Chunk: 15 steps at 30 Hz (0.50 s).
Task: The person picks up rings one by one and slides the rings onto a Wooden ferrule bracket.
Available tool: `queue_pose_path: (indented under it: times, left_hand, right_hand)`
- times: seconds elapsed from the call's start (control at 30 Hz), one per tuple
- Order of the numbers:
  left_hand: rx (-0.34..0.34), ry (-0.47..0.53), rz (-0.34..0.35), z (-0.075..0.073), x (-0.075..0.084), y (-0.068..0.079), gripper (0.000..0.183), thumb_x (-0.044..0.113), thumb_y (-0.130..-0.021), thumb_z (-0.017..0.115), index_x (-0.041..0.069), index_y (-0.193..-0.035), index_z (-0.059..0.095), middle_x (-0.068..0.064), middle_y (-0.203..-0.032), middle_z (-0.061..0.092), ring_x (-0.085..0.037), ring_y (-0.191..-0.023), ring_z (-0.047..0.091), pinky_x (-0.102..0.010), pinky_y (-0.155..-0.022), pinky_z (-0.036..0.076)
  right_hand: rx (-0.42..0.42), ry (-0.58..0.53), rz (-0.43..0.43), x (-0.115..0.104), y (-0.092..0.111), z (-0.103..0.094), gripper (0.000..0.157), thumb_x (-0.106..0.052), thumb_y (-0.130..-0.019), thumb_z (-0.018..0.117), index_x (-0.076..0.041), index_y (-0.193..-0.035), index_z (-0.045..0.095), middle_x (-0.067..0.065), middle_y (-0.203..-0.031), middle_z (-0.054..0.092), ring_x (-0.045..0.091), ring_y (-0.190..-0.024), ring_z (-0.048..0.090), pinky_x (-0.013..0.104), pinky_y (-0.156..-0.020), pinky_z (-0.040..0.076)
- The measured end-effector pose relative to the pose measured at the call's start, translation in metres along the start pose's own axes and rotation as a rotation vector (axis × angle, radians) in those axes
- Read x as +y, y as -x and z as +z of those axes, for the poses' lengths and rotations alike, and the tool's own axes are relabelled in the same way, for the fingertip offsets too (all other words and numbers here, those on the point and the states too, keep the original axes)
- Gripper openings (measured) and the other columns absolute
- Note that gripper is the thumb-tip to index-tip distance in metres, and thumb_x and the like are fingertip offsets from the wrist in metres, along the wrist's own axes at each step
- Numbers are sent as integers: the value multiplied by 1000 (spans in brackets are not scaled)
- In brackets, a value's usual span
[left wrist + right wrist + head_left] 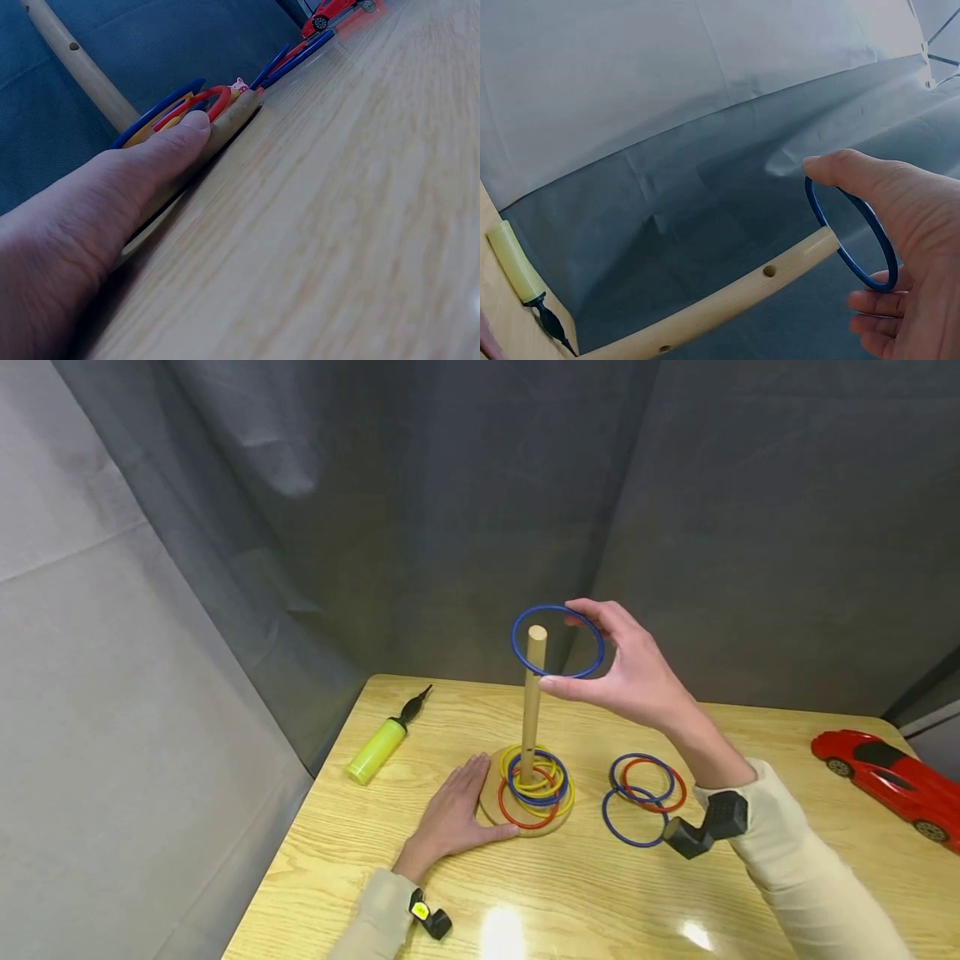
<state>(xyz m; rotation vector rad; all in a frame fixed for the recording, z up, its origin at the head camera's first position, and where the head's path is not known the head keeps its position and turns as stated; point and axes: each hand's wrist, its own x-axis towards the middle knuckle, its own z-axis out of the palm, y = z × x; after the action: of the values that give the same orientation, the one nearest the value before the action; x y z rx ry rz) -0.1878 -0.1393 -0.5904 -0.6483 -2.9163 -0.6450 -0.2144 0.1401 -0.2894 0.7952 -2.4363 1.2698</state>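
My right hand (637, 672) pinches a blue ring (513, 639) between thumb and fingers, level with the top of a wooden peg (532, 710). In the head view the peg's tip shows inside the ring; in the right wrist view the ring (889, 251) is right by the peg's end. My left hand (453, 814) lies against the round wooden base (491, 802), fingers extended along its left side. Its thumb (176, 142) rests on the base's near edge. Around the peg's foot lie several yellow rings, with blue rings (567, 777) and a red ring (512, 819) among them.
Two blue rings (633, 843) and a red ring (682, 785) overlap on the table (585, 902), right of the base. A yellow-green hand pump (378, 750) lies at the left, a red toy car (892, 781) at the right edge. Grey cloth (450, 527) hangs behind.
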Motion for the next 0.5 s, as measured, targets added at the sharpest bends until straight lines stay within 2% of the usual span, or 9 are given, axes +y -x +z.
queue_pose_path:
  times: [0.27,0.5]
  left_hand:
    - [-11,-7,-5,1,-1,1,128,94,-79,52,11,-169,14,-4,-175,19,-19,-161,14,-44,-130,21]
    - [-6,-7,-7,2,0,1,130,95,-78,51,10,-169,15,-6,-174,20,-21,-161,16,-46,-129,24]
  right_hand:
    - [-75,-1,46,17,6,19,89,-35,-76,94,-12,-150,51,5,-137,60,27,-128,52,53,-108,42]
    - [-128,12,80,36,23,37,91,-40,-78,92,-10,-151,48,11,-139,59,32,-131,52,59,-108,44]
